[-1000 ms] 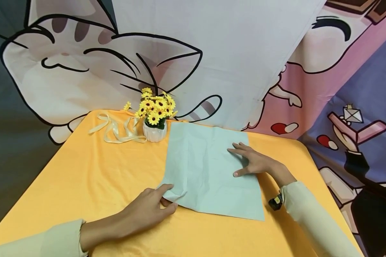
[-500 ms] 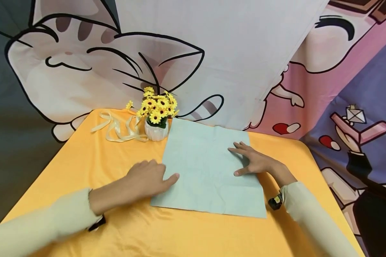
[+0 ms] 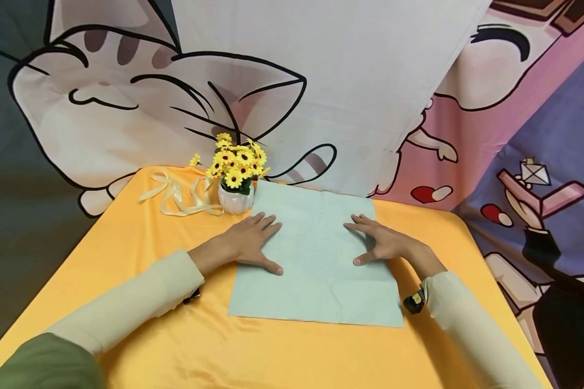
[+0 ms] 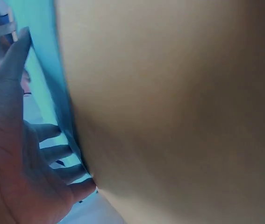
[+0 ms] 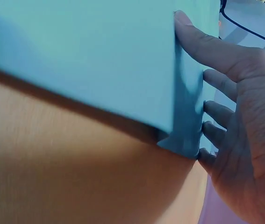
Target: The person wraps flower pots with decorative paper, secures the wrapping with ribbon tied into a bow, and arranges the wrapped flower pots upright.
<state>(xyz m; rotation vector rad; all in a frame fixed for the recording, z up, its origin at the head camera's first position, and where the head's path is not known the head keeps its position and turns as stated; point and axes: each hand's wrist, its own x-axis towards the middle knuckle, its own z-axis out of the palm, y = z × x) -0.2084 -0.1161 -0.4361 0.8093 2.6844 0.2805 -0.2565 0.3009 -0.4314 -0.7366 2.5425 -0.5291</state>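
Observation:
A light blue sheet, which looks like paper, lies unfolded and faintly creased on the yellow tablecloth. On its left side rests my left hand, fingers spread and thumb pointing inward. My right hand touches the right side with its fingers spread. In the left wrist view, the left fingertips meet the sheet's edge. The right wrist view shows the right thumb and fingertips against the sheet, whose near corner curls a little. Neither hand grips anything.
Behind the sheet's left corner stands a white pot of yellow flowers. A loose cream ribbon lies left of it. A printed cat backdrop hangs along the table's back edge.
My left hand has let go of the sheet's near-left corner and moved up along its left side, opening out. The folded corner now lies flat. The right hand has stayed put.

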